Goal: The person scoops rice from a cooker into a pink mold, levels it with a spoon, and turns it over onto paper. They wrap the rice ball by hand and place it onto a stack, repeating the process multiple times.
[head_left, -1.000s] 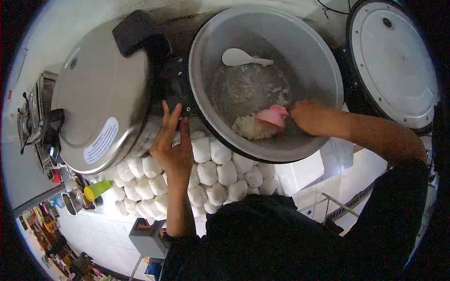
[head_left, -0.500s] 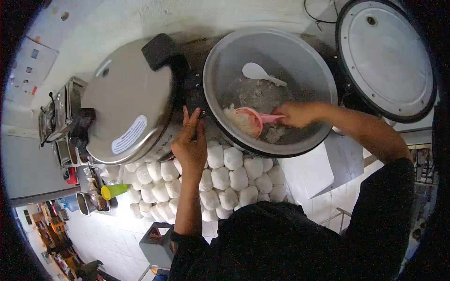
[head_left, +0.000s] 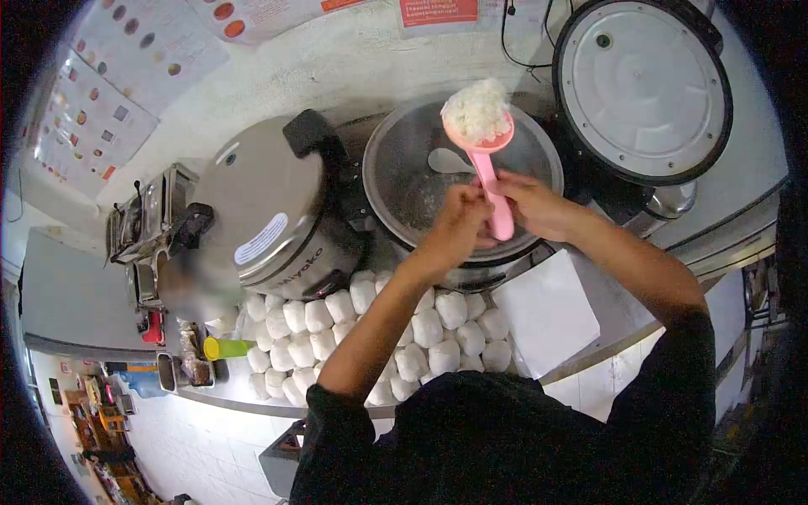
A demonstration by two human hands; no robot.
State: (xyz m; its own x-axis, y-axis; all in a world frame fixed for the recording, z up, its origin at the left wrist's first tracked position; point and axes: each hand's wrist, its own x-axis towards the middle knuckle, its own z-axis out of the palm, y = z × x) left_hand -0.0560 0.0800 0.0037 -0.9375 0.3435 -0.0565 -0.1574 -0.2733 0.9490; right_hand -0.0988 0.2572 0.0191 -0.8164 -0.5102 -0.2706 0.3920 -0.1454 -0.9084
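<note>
A pink ladle [head_left: 498, 202] is raised over the open rice cooker [head_left: 376, 189], its bowl heaped with white rice [head_left: 477, 109]. My right hand [head_left: 539, 209] is closed around the handle from the right. From the left, my left hand [head_left: 465, 220] also grips the handle, with its fingers partly behind it. Inside the cooker's grey pot lies a white rice paddle [head_left: 446, 161], partly covered by the ladle and hands. Rice residue marks the pot's bottom.
Left stands a closed Miyako rice cooker [head_left: 261, 185]. Rows of rounded white bundles [head_left: 450, 311] cover the counter in front. White sheets [head_left: 547, 311] lie right of them. The opened cooker lid [head_left: 644, 93] stands at right. A green cup [head_left: 225, 348] lies at left.
The ladle has come up out of the pot, loaded with rice. My left hand has left the cooker's rim and joined my right hand on the handle. The view has shifted.
</note>
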